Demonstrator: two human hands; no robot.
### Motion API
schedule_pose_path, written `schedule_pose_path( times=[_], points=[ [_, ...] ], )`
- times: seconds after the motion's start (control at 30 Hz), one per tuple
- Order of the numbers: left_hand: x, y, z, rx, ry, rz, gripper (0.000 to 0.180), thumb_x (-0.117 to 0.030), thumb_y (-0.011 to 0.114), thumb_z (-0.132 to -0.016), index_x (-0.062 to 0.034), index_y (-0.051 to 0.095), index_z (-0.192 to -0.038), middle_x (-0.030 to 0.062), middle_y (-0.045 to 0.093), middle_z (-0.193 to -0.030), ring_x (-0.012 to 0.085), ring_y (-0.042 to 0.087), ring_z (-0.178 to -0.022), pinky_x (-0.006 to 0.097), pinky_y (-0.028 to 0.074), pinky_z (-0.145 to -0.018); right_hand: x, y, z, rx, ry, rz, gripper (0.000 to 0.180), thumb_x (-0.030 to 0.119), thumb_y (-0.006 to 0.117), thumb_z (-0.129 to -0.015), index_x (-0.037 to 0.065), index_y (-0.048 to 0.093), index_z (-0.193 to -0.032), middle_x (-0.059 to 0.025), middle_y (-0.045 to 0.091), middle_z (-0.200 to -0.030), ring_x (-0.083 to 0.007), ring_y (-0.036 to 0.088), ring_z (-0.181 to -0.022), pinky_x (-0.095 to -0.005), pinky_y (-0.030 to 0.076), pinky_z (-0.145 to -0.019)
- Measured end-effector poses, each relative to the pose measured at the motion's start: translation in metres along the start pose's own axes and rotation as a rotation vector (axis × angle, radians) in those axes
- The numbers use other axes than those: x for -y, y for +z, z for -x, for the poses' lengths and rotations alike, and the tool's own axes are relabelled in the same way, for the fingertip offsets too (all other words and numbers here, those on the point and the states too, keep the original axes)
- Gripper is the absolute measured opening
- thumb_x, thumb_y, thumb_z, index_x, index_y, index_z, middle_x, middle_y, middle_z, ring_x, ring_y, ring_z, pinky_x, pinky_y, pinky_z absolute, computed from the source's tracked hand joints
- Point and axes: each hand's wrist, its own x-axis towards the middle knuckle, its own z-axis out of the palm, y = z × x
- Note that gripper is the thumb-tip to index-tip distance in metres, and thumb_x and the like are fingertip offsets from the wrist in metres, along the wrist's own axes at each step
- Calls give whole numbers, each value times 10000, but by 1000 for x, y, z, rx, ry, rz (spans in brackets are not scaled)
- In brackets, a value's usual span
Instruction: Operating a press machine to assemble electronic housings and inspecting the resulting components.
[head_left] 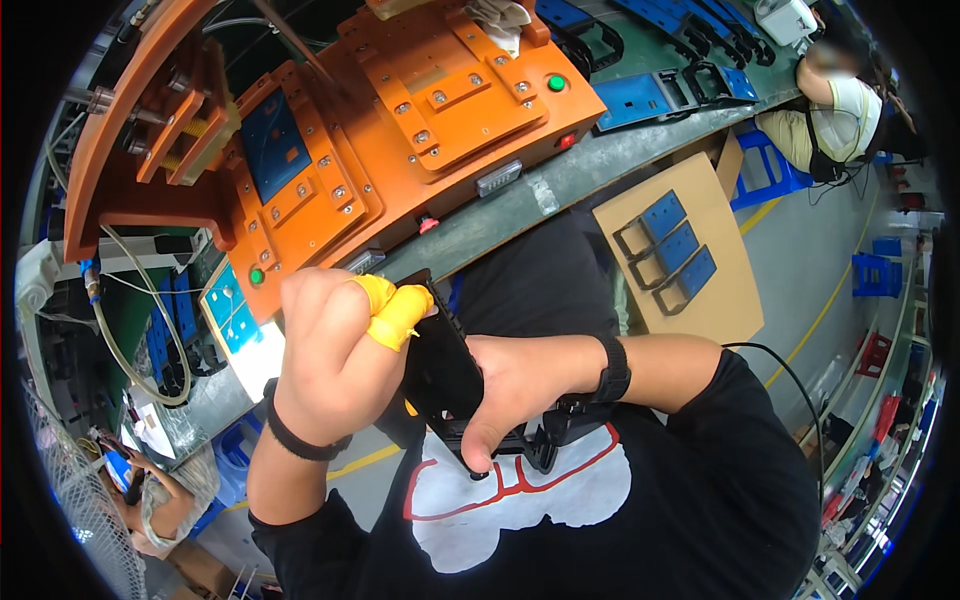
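Note:
Close to my chest, a long black plastic housing is tilted between my two hands. My left hand, with yellow finger covers on two fingers, is closed with its fingertips at the housing's upper end. My right hand grips the side and lower part, its thumb lying across the near end. A black bracket-like piece sticks out below my right hand. Just beyond my left hand, an orange press machine stands on the bench, with a blue sheet in its left fixture.
Cardboard to the right bears several blue panels with black frames. More blue panels lie along the green bench. A hose loops at left. Seated people are at far right and lower left.

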Motion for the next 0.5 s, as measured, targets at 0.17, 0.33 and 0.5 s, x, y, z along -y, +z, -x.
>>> schedule_pose_path(
  times=[0.17, 0.33, 0.5],
  points=[
    [1, 1, 0, 68, 8, -11, 335, 26, 711, -593, -3, 651, -921, 99, 528, -828, 289, 525, -766, 402, 395, -696, -4, 7, 1, -31, 54, -27, 476, 423, 864, -751, 65, 555, -808, 44, 520, -712, -62, 501, -650, -233, 424, -565],
    [1, 0, 0, 129, -56, -17, 313, 37, 723, -615, -4, 601, -901, 145, 492, -855, 331, 496, -780, 421, 386, -702, -7, 5, 0, -15, 37, -29, 481, 433, 860, -754, 74, 554, -840, 42, 518, -726, -67, 499, -670, -236, 428, -582],
    [-7, -5, 3, 101, -90, 11, 311, 41, 729, -623, -12, 589, -896, 167, 483, -865, 354, 480, -777, 432, 383, -698, -10, 2, 0, -45, 1, -319, 495, 393, 871, -752, 76, 544, -947, 37, 542, -813, -67, 521, -749, -238, 445, -645]
  ],
)
